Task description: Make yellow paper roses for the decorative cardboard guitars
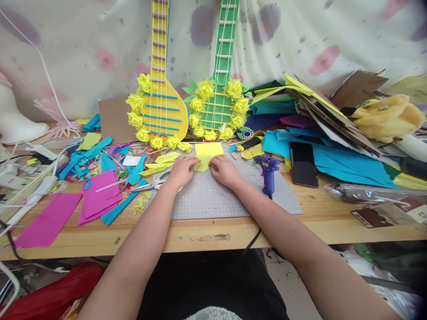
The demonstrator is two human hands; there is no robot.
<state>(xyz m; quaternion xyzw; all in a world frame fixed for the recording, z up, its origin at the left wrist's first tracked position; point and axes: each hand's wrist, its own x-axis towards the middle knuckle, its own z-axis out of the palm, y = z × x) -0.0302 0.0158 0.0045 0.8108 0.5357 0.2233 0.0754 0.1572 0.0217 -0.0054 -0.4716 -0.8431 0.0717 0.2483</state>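
On the grey gridded cutting mat (213,202) lies a piece of yellow crepe paper (209,149), its lower part narrowing to a blunt tip between my hands. My left hand (183,170) has its fingers curled at the paper's left edge. At the right edge, the bent fingers of my right hand (224,170) pinch the paper. Scissors (151,184) rest partly under my left wrist. Just left of the paper are several folded yellow strips (163,161). A blue hot glue gun (267,173) stands on the mat to the right of my right hand.
A yellow paper guitar (163,109) and a green one (218,102), both trimmed with yellow flowers, lean against the curtain. Pink sheets (101,195) and blue scraps lie left. At right are a phone (304,164), blue crepe paper (350,158) and stacked cardboard (343,120).
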